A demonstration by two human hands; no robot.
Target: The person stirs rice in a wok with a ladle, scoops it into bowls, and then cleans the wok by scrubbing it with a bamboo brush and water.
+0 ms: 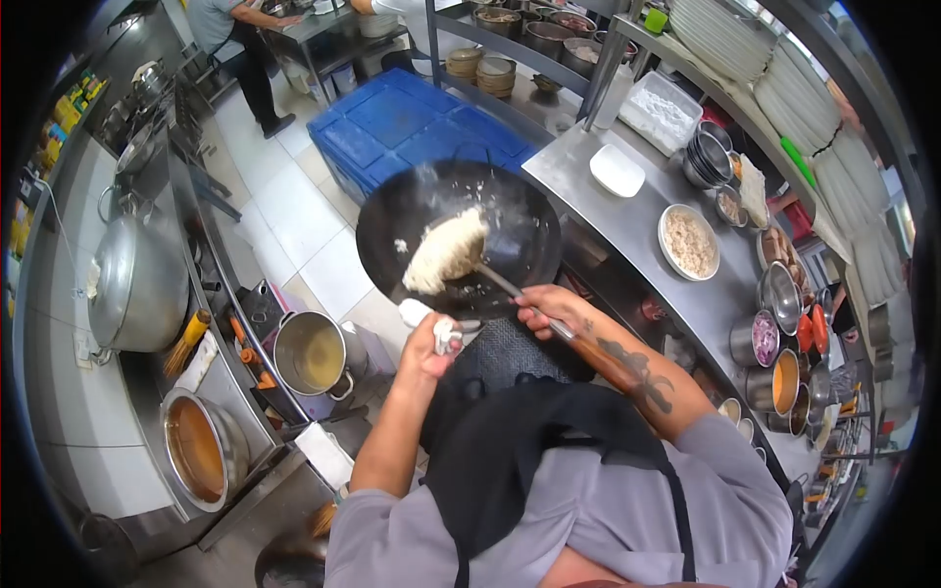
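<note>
Rice (446, 250) is being tossed in a black, round-bottomed wok (459, 235), held up between the stove on the left and the steel bench (627, 220) on the right. The left hand (431, 345) is closing around the cloth-wrapped wok handle; the right hand (549, 306) is gripping a wooden-handled ladle (510, 289) under the clumped, pale rice. Next, I judge, is a steady push to turn the mound.

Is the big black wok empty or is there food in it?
Not empty: the wok holds a pale heap of rice on the ladle.
</note>
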